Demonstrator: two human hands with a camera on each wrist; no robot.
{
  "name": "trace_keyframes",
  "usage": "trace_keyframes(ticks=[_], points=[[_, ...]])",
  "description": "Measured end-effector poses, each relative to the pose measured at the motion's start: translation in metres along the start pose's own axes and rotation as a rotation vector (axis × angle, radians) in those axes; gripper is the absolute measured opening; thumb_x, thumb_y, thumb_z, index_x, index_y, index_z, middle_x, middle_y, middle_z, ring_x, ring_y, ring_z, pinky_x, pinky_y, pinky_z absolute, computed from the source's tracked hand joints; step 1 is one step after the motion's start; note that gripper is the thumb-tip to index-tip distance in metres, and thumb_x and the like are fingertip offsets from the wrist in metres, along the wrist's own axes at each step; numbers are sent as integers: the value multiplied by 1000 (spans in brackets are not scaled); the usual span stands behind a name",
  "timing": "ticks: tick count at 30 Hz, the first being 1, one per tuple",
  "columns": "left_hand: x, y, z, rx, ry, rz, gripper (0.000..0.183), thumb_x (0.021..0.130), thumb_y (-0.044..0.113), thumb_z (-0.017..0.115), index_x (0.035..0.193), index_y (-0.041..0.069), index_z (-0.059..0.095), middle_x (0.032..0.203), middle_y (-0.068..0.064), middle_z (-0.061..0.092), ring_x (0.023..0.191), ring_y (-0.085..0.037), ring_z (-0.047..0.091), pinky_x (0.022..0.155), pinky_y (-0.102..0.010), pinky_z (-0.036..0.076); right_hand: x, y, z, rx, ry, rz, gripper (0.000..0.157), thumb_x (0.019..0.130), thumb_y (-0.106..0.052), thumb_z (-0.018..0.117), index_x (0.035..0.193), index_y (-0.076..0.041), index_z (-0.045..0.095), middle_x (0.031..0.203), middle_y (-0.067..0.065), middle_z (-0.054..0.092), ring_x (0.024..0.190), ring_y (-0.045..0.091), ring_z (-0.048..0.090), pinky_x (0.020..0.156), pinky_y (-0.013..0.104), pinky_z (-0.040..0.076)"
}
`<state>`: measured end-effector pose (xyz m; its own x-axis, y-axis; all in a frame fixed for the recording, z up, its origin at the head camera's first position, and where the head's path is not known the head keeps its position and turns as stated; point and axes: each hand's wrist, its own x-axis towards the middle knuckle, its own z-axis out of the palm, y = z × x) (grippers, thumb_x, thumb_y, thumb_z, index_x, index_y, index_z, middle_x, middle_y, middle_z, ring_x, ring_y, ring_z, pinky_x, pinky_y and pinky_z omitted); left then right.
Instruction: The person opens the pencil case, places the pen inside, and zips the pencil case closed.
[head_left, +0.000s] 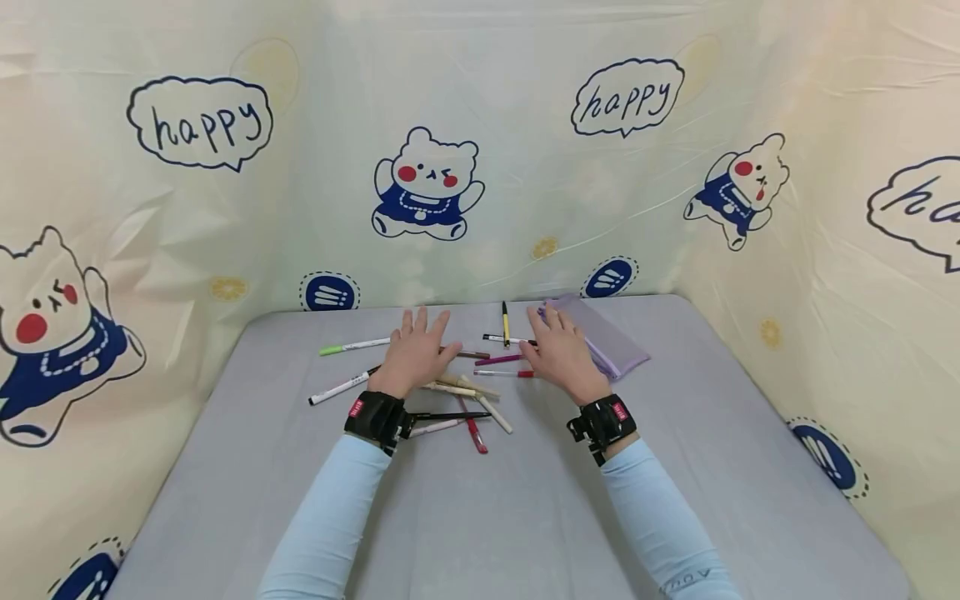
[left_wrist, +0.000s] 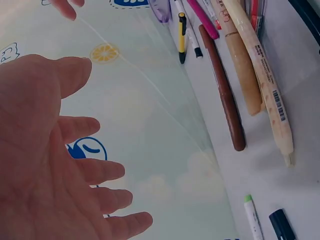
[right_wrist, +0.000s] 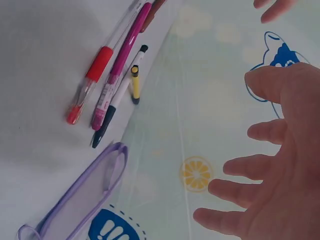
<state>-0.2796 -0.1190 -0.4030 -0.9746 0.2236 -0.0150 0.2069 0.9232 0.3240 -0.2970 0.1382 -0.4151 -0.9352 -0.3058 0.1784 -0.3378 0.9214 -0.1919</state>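
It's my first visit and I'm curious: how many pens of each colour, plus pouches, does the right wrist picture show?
Red-capped pen: 1
Magenta pen: 1
White-and-black pen: 1
Yellow-and-black pen: 1
Brown pen: 1
Purple pouch: 1
Total: 6

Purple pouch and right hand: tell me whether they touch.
Apart: the right wrist view shows patterned backdrop between the right hand and the purple pouch.

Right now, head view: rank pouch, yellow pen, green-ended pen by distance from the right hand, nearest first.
From the right hand:
1. Pouch: beside it, on its right.
2. Yellow pen: to its left, near the far edge.
3. Green-ended pen: far left, beyond the left hand.
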Motion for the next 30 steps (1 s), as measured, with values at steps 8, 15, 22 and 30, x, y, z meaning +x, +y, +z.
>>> trace_keyframes(ticks=[8,15,22,30], points=[[0,3,20,-32,43,46,66,103,49,36,157,14,20,161,-27,15,149,-49,8,115,-65,19,6,19,9,45,44,12,63,99,-33,52,152,-7,32,153,26,35,138,46,36,111,60,33],[4,13,36,-36,91,96,63,102,43,46,153,11,29,158,-27,25,147,-48,18,113,-63,28,17,41,14,34,85,15,59,96,-25,55,147,-3,37,140,29,45,130,50,42,110,59,34],[9,22,44,-30,160,155,55,100,30,53,148,8,39,156,-28,28,145,-47,25,114,-57,31,34,57,6,-31,136,-14,53,93,-20,58,139,2,44,130,32,53,122,48,49,103,56,40],[12,35,58,82,146,227,46,99,28,55,140,8,50,148,-23,43,143,-39,35,119,-48,27,31,75,19,-15,92,53,55,93,-20,59,142,0,41,125,37,51,114,50,51,85,57,50]])
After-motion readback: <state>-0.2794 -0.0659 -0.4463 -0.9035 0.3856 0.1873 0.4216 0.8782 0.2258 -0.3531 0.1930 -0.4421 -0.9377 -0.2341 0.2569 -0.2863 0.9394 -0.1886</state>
